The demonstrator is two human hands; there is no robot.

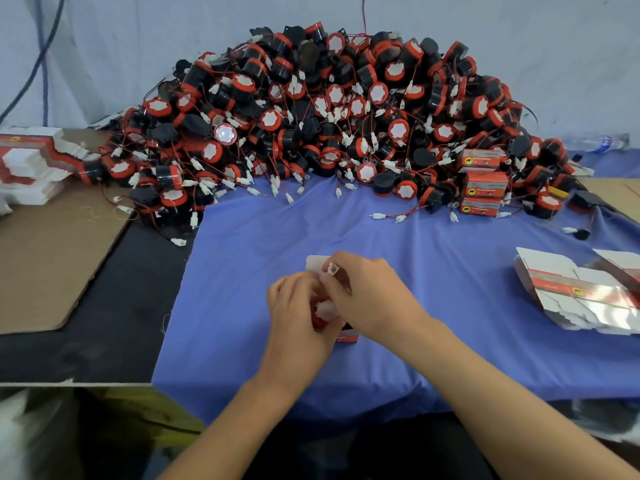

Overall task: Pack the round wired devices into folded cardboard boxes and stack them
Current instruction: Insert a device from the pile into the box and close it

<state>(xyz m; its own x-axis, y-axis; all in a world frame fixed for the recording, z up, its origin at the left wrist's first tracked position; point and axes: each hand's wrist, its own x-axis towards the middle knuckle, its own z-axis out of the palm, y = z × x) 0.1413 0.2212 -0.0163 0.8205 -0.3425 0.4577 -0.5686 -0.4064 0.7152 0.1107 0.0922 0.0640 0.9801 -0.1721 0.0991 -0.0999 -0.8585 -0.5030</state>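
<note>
A small red and white cardboard box (348,336) sits between my hands at the middle of the blue cloth (433,271), its white flap (315,263) sticking up behind. My left hand (298,317) grips the box from the left, and a round red device (320,311) shows at its mouth. My right hand (367,296) curls over the box top and pinches the device's white wire connector (333,270). A big heap of round black and red wired devices (329,116) fills the back of the table. Three packed boxes (483,188) stand stacked at the heap's right edge.
Flat unfolded boxes lie in a pile at the right (581,296) and in another pile at the far left (31,164). A brown cardboard sheet (52,258) covers the left of the table. Loose white connectors (384,216) trail onto the cloth from the heap.
</note>
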